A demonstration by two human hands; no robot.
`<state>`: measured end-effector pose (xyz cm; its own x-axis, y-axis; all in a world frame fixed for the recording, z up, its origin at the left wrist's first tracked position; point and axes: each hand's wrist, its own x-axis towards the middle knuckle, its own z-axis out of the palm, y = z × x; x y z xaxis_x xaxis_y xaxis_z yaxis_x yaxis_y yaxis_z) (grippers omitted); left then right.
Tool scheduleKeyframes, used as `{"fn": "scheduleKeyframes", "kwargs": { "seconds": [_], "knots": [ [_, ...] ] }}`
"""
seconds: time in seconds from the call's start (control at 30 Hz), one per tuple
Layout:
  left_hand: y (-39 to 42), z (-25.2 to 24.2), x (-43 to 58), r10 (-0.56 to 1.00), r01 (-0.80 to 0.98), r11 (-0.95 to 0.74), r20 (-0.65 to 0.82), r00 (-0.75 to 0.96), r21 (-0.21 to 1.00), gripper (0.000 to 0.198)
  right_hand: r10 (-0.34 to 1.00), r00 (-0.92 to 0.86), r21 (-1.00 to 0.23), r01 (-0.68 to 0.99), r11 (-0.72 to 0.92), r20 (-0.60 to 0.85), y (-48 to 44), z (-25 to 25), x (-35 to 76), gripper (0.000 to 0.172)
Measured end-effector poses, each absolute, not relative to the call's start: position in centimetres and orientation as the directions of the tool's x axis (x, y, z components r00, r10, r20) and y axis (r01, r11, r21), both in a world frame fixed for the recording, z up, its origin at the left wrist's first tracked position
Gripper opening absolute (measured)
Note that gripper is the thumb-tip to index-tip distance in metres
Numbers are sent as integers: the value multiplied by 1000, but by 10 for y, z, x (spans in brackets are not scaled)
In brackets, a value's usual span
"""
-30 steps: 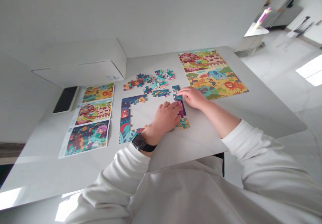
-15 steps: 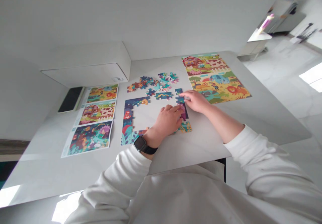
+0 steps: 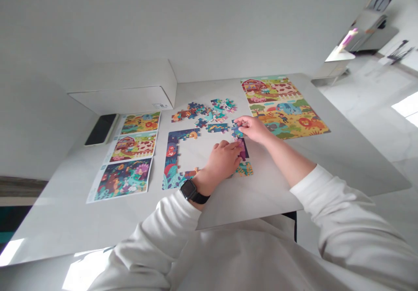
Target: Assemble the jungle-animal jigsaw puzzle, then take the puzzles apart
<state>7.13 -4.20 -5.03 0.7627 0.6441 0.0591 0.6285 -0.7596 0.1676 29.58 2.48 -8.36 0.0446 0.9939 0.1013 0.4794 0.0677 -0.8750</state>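
A small blue puzzle piece [image 3: 235, 130] sits at the far right corner of the unfinished puzzle frame [image 3: 172, 153], pinched by the right hand [image 3: 254, 128]; its shape is too small to make out. The left hand [image 3: 224, 160] lies flat, fingers together, hiding part of the frame's right strip, which runs near to far. Loose pieces [image 3: 209, 110] lie beyond. A white box [image 3: 130, 91], far left, hides its contents.

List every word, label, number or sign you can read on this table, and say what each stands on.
No text is legible here.
White box, small label at its front corner: print too small to read.
Picture sheet: no readable lettering.
Watch and phone: screens dark.
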Motion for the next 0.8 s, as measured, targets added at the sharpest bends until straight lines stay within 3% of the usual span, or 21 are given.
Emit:
{"fn": "scheduleKeyframes", "kwargs": {
  "seconds": [0.27, 0.6, 0.67, 0.8],
  "knots": [
    [-42, -53, 71, 644, 627, -761, 72, 762, 168, 39, 983, 128, -959, 267, 93, 131, 25, -83, 305, 31],
    [-42, -54, 71, 651, 632, -755, 84, 754, 176, 39, 997, -9, -943, 324, 72, 73, 15, -77, 305, 31],
    [-42, -55, 71, 655, 635, -752, 88, 750, 178, 39, 995, -47, -927, 361, 101, 90, 16, -80, 307, 35],
    [-42, -57, 71, 656, 634, -751, 98, 749, 184, 40, 987, -65, -900, 405, 161, 147, 19, -88, 314, 60]
  ]
}}
